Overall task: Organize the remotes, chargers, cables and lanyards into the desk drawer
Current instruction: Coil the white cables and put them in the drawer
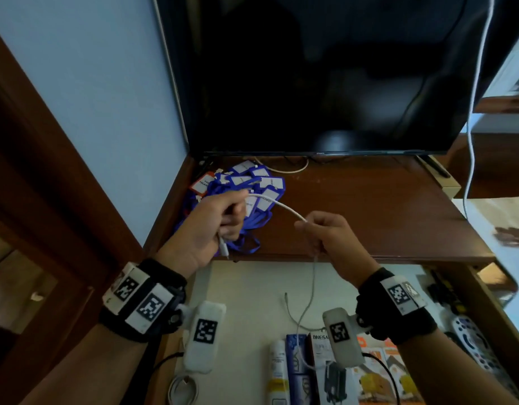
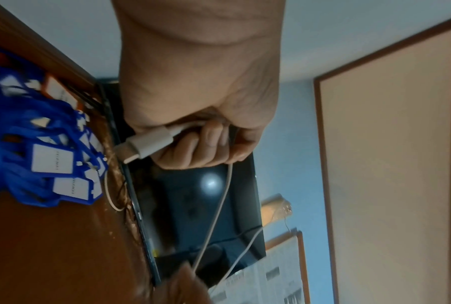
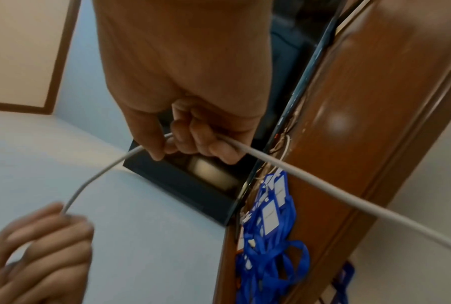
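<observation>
Both hands grip one white cable (image 1: 284, 206): left hand (image 1: 220, 220) fisted near its plug, right hand (image 1: 325, 232) pinching it, slack trailing into the open drawer (image 1: 252, 290) at 6 o'clock, alongside a remote (image 1: 471, 343). Blue lanyards (image 1: 243, 194) await on the bench (image 1: 354, 206) at 11 o'clock; judged roughly midway.
</observation>
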